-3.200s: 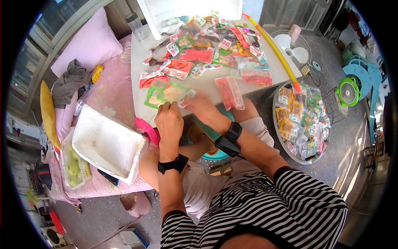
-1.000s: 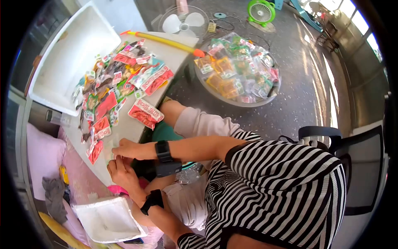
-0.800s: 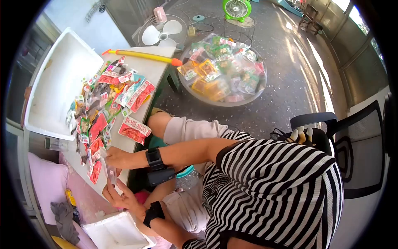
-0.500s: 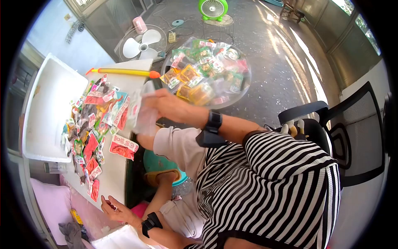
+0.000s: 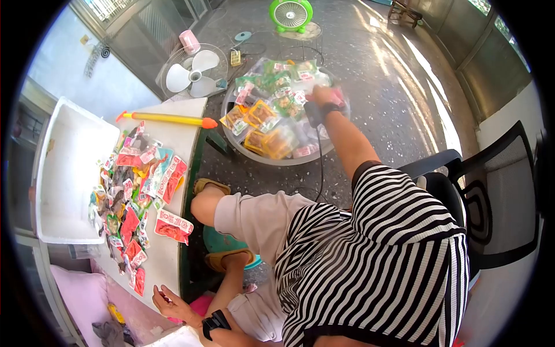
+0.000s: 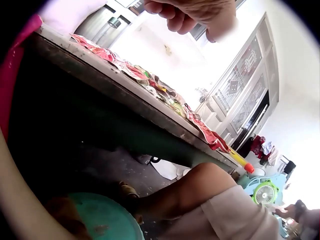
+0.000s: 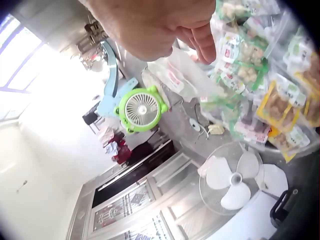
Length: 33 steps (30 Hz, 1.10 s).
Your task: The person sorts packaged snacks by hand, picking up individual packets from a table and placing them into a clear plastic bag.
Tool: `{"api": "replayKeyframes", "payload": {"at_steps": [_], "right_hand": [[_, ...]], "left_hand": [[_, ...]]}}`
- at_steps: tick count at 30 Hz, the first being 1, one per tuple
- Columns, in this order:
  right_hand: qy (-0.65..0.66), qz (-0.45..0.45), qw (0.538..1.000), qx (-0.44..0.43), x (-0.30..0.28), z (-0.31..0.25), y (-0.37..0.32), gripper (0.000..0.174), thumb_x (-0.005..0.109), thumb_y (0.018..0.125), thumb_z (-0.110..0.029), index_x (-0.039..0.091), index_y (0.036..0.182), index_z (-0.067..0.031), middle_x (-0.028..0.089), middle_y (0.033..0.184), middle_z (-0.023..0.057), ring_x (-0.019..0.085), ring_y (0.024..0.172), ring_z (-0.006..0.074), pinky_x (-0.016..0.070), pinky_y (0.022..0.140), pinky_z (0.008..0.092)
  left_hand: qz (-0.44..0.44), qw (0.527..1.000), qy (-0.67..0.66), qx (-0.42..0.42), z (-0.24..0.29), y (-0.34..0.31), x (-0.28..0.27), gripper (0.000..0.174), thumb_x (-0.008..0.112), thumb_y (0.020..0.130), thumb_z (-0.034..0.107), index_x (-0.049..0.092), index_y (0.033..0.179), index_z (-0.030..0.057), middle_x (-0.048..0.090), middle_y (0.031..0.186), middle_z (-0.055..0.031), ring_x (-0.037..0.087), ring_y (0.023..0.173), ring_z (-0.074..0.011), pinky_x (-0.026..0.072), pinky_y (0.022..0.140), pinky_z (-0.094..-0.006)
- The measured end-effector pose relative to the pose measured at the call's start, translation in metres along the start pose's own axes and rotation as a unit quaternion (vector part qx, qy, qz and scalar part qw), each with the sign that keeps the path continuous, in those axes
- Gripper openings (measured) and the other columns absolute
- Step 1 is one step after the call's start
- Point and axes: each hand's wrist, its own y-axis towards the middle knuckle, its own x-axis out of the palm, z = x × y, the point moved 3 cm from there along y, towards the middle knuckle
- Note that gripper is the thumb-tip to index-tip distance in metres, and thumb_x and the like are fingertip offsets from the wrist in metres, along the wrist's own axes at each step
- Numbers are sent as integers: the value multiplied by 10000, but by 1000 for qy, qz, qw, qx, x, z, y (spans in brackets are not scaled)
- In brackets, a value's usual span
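My right hand [image 5: 325, 97] is stretched out over the far right side of a round basin [image 5: 280, 161] heaped with clear packs of snacks. In the right wrist view its fingers [image 7: 204, 42] are bent, and a translucent plastic bag [image 7: 185, 77] hangs beneath the palm, pinched by the hand. Part of that grip is hidden behind the palm. My left hand [image 5: 178, 307] rests by the near corner of the white table [image 5: 165, 257], palm up with loosely curled fingers and nothing in them. Beside it lie small red snack packets [image 5: 139, 281].
A pile of mixed snack packets [image 5: 128, 222] covers the table before a white foam box [image 5: 72, 173]. One red packet [image 5: 173, 226] lies near the table edge. A yellow tube [image 5: 167, 118] lies at the far end. Fans [image 5: 291, 15] and an office chair [image 5: 491, 196] stand around.
The hands worked together at the table, then parted. My right hand carried the translucent bag rightward to the basin. My left hand stayed by the table corner. The head view turned right.
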Motion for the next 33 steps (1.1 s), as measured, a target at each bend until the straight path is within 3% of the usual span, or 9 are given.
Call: {"api": "replayKeyframes", "payload": {"at_steps": [1, 2, 4, 5, 9, 14, 22, 32, 33], "right_hand": [[-43, 13, 998, -39, 47, 24, -12, 234, 735, 646, -288, 679, 692, -65, 674, 766, 144, 657, 736, 311, 508, 651, 408], [181, -93, 977, 59, 67, 31, -29, 214, 694, 690, -242, 655, 741, -38, 670, 761, 162, 663, 729, 309, 525, 639, 413], [621, -100, 680, 376, 105, 45, -70, 180, 611, 777, -151, 609, 838, 18, 661, 751, 196, 676, 716, 306, 559, 613, 422], [639, -104, 626, 434, 106, 36, -82, 185, 603, 787, -155, 606, 858, 16, 661, 761, 190, 673, 711, 295, 558, 609, 409], [640, -189, 638, 385, 77, -22, -91, 211, 572, 829, -171, 593, 938, 9, 661, 797, 166, 660, 688, 249, 552, 593, 357], [679, -282, 655, 176, 5, -135, -86, 251, 533, 881, -191, 577, 1039, 0, 662, 843, 137, 643, 660, 193, 544, 572, 293], [639, -412, 647, -59, -106, -290, -158, 302, 528, 938, -255, 580, 1100, -5, 663, 850, 85, 609, 663, 106, 506, 608, 222], [584, -506, 609, -179, -143, -342, -227, 272, 519, 949, -214, 582, 1109, -3, 658, 841, 70, 591, 643, 88, 489, 585, 206], [582, -505, 613, -176, -143, -341, -226, 271, 519, 949, -213, 582, 1110, -4, 659, 842, 70, 591, 642, 87, 488, 583, 205]], "left_hand": [[-1, 1000, 3, 7, -4, 0, 3, 266, 571, 915, 158, 616, 1036, -75, 592, 907, -211, 545, 720, -297, 434, 623, -386], [-3, 1000, 7, 14, -8, 0, 4, 265, 569, 915, 157, 617, 1034, -76, 589, 899, -211, 546, 718, -297, 434, 620, -389], [-14, 1000, -4, -4, -13, 0, 7, 264, 569, 914, 156, 619, 1031, -76, 579, 875, -206, 545, 715, -296, 434, 611, -390], [-19, 1000, -11, -14, -15, 0, 9, 264, 569, 914, 156, 619, 1029, -75, 573, 863, -204, 544, 714, -296, 434, 607, -391], [-18, 1000, -11, 14, -19, 2, 16, 267, 575, 913, 169, 630, 1031, -64, 583, 827, -161, 553, 705, -237, 429, 567, -337], [-10, 999, 32, 6, -13, 4, 12, 214, 598, 892, 144, 634, 988, -44, 553, 738, -123, 509, 613, -203, 377, 497, -326], [75, 995, 53, -36, -24, 7, -2, 124, 671, 757, 62, 663, 868, 7, 561, 663, -122, 558, 584, -274, 440, 534, -387], [191, 963, 116, -147, -64, 1, -95, 144, 641, 772, 47, 683, 907, 15, 625, 768, -137, 591, 614, -231, 469, 584, -314], [194, 956, 151, -159, -81, -7, -117, 107, 623, 778, 84, 676, 855, 32, 602, 750, -161, 589, 662, -333, 465, 610, -408]]}}
